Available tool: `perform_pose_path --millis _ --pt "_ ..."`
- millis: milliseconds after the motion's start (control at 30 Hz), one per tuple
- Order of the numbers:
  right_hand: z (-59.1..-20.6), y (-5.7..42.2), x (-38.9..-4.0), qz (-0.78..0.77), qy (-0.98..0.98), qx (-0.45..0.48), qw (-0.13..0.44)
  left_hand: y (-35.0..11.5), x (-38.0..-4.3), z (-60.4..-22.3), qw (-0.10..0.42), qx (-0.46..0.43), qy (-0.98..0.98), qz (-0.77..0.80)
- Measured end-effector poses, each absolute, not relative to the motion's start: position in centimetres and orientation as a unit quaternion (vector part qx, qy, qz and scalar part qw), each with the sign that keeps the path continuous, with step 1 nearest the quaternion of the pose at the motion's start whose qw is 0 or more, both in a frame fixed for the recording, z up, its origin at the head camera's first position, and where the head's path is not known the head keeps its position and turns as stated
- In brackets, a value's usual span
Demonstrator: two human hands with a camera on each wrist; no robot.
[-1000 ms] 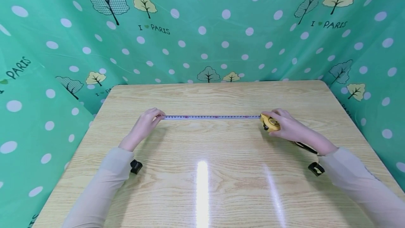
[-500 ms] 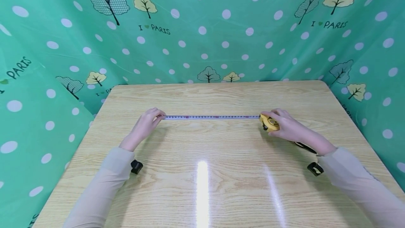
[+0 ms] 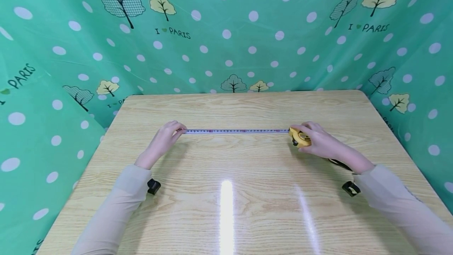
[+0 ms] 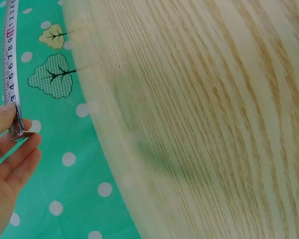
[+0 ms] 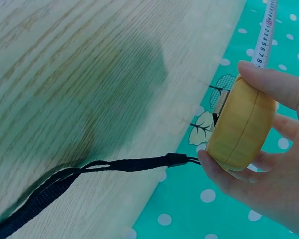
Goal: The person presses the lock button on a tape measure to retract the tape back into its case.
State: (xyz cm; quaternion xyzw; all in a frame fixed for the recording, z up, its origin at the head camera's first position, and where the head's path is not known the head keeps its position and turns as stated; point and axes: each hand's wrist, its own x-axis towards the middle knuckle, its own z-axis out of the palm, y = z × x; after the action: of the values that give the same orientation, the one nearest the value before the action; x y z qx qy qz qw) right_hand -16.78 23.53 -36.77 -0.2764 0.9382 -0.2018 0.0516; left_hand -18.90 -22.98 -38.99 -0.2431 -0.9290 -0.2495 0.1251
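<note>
A yellow tape measure (image 3: 299, 137) is held in my right hand (image 3: 318, 139), thumb and fingers gripping its case in the right wrist view. Its white blade (image 3: 233, 131) runs out straight and level, above the table, over to my left hand (image 3: 165, 137). There the thumb and fingers pinch the blade close to its metal end hook (image 4: 19, 133), which shows in the left wrist view. From the case hangs a black wrist strap (image 5: 124, 164). Where the blade enters the case, the right thumb (image 5: 274, 82) lies close to it.
Below both hands spreads a wood-grain table (image 3: 247, 168), with bright light reflections on its near half. A green curtain (image 3: 226, 50) with white dots and trees surrounds it at the back and sides. Black camera mounts (image 3: 153, 186) sit under both wrists.
The right hand with the tape measure has shifted slightly left, and the left hand slightly right. The exposed stretch of blade is a little shorter; both grips stay the same.
</note>
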Motion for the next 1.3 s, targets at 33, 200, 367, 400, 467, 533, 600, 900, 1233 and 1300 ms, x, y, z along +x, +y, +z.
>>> perform_pose_path --millis 33,200,367,400,467,533,600,900,1233,1300 --pt "-36.8 23.5 -16.8 -0.202 0.938 -0.276 0.053 -23.0 -18.9 -39.0 0.125 -0.243 -0.929 -0.25" --pt "-36.9 23.5 -16.7 -0.202 0.939 -0.272 0.057 -22.9 -18.9 -39.1 0.124 -0.244 -0.929 -0.248" --pt "-37.0 23.5 -16.7 -0.199 0.939 -0.274 0.054 -22.9 -18.9 -39.2 0.125 -0.244 -0.93 -0.246" --pt "-37.0 23.5 -16.7 -0.2 0.939 -0.275 0.053 -22.9 -19.0 -39.3 0.126 -0.245 -0.929 -0.246" --pt "-37.1 23.5 -16.7 -0.199 0.938 -0.278 0.05 -22.9 -19.0 -39.3 0.128 -0.247 -0.928 -0.247" --pt "-37.1 23.4 -16.7 -0.199 0.938 -0.28 0.048 -22.8 -19.0 -39.4 0.131 -0.251 -0.926 -0.248" --pt "-37.2 23.4 -16.8 -0.2 0.938 -0.28 0.048 -22.7 -19.1 -39.5 0.133 -0.254 -0.925 -0.248" --pt "-37.4 23.1 -16.9 -0.197 0.938 -0.282 0.042 -22.2 -19.1 -39.5 0.13 -0.253 -0.926 -0.248" --pt "-37.5 22.8 -17.0 -0.195 0.938 -0.284 0.04 -22.0 -19.1 -39.6 0.136 -0.265 -0.921 -0.251" --pt "-37.5 22.6 -17.0 -0.195 0.938 -0.285 0.041 -21.9 -19.1 -39.6 0.135 -0.266 -0.921 -0.25"
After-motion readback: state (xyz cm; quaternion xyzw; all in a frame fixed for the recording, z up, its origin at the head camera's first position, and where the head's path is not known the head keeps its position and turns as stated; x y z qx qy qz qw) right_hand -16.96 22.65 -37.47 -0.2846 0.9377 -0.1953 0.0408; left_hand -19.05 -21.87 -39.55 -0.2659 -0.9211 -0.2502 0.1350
